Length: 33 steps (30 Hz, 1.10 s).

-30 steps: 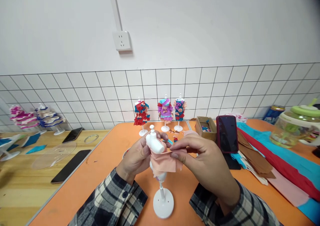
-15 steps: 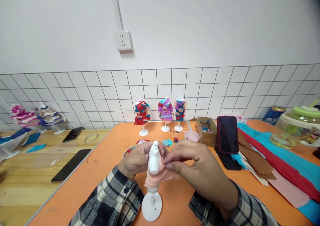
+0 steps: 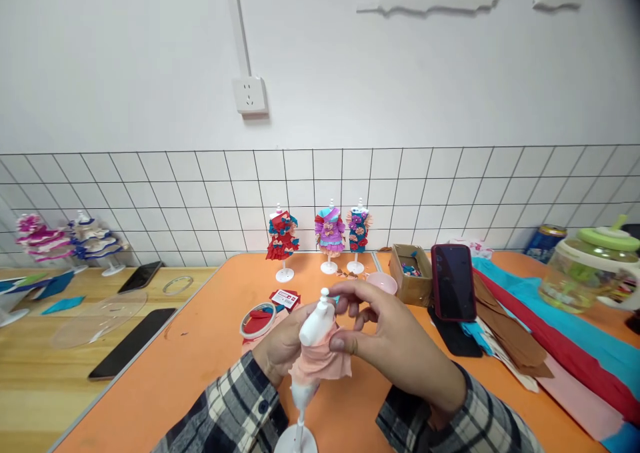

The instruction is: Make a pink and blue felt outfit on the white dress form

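A small white mannequin on a round-based stand leans to the right in front of me, with pink crepe paper wrapped round its torso in folds. My left hand grips the mannequin from the left and behind; its fingertips are partly hidden by the body. On the right, the thumb of my right hand rests on the pink paper by the chest. The index finger reaches behind the neck, and the other fingers are curled, apart from the thumb. The stand's base is cut off by the lower frame edge.
A roll of tape and a red packet lie beyond my left hand. Three dressed mannequins stand by the tiled wall. To the right are a cardboard box, a propped phone, crepe paper strips and a jug.
The right thumb and fingers have parted from their pinch on the pink paper. The mannequin has tilted to the right, and its paper has dropped flatter against the torso. The view has tipped upward.
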Each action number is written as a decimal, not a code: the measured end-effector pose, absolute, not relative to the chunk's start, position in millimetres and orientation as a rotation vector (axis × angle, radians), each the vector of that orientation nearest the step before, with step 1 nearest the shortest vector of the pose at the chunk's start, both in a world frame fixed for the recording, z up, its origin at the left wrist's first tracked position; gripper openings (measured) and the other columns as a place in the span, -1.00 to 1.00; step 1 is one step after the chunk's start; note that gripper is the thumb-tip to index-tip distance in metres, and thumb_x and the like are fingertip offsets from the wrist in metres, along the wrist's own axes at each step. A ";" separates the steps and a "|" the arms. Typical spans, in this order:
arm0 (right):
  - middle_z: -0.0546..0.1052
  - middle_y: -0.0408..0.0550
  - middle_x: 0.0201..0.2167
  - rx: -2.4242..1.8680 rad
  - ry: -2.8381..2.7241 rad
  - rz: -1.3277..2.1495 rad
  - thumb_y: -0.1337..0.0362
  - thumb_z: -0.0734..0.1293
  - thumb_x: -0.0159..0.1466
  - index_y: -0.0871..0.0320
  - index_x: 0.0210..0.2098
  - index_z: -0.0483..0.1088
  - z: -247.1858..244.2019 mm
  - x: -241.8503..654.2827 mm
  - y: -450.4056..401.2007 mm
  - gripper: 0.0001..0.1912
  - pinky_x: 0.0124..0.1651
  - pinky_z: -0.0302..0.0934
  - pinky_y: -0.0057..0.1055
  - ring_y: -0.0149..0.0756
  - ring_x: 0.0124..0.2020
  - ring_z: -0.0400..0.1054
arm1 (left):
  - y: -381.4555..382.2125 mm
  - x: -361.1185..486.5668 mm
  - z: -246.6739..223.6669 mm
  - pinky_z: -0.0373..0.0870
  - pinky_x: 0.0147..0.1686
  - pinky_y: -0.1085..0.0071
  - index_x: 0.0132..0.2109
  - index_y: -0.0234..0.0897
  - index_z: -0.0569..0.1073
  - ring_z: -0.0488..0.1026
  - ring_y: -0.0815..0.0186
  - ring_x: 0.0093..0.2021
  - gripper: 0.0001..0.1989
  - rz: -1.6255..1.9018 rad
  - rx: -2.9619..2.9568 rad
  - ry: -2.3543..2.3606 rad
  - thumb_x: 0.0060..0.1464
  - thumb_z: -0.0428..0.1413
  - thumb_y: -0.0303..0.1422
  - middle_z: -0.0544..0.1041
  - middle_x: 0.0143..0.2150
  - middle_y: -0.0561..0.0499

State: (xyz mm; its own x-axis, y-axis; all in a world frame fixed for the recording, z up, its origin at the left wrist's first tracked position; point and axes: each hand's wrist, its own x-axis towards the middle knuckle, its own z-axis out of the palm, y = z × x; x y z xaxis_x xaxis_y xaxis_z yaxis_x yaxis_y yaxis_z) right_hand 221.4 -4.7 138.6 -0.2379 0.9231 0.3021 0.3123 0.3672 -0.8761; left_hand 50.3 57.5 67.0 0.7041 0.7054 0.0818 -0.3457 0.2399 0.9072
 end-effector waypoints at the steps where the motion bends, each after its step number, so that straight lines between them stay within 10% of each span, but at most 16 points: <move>1: 0.51 -0.08 -0.10 -1.081 -1.781 0.857 0.20 0.48 0.08 0.00 0.04 0.40 137.9 222.9 -3.8 -0.48 -0.12 0.28 -0.32 -0.24 -0.12 0.35 | 56.1 52.6 66.3 0.30 -0.43 0.47 -0.28 -0.29 0.45 0.32 0.41 -0.49 -0.72 0.749 1.084 0.380 -0.05 0.26 -0.18 0.37 -0.45 0.08; 8: 0.54 -0.06 -0.19 -1.085 -1.780 0.915 0.19 0.41 0.15 0.13 -0.18 0.49 134.2 227.7 6.1 -0.75 0.00 0.26 -0.24 -0.19 -0.12 0.40 | 53.9 51.1 76.6 0.37 -0.32 0.36 -0.25 -0.33 0.53 0.47 0.29 -0.40 -0.84 0.686 0.963 0.410 0.01 0.23 -0.35 0.52 -0.37 -0.05; 14: 0.48 0.00 -0.16 -1.153 -1.625 0.959 0.08 0.44 0.10 0.18 -0.12 0.45 130.6 223.2 13.5 -0.58 -0.23 0.36 -0.35 -0.21 -0.17 0.39 | 48.8 35.0 104.8 0.29 -0.36 0.43 -0.09 -0.39 0.50 0.40 0.28 -0.33 -0.41 0.749 1.344 0.425 0.00 0.16 0.09 0.51 -0.28 -0.12; 21: 0.45 -0.09 -0.35 -1.000 -1.714 0.971 0.04 0.42 0.14 0.18 -0.31 0.43 124.6 226.7 21.0 -0.68 -0.23 0.31 -0.41 -0.27 -0.22 0.36 | 36.9 37.7 113.5 0.06 -0.61 0.56 -0.28 -0.33 0.42 0.17 0.51 -0.60 -0.64 0.658 1.588 0.702 0.03 0.22 -0.08 0.37 -0.49 0.11; 33: 0.38 -0.18 -0.43 -1.004 -1.454 1.105 0.03 0.49 0.04 0.17 -0.37 0.32 115.8 218.1 24.0 -0.60 -0.31 0.32 -0.40 -0.38 -0.38 0.32 | 38.0 33.5 118.9 0.28 -0.41 0.46 -0.12 -0.31 0.43 0.42 0.31 -0.36 -0.62 0.777 1.673 0.750 0.01 0.23 -0.15 0.51 -0.26 -0.02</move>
State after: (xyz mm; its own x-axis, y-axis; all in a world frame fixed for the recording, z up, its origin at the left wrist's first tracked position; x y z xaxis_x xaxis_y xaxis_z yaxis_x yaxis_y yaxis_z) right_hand 218.1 24.0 115.8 -0.1452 0.9631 0.2266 0.0393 0.2344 -0.9713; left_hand 33.5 38.0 118.9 0.5859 0.8018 0.1181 0.0893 -0.2087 0.9739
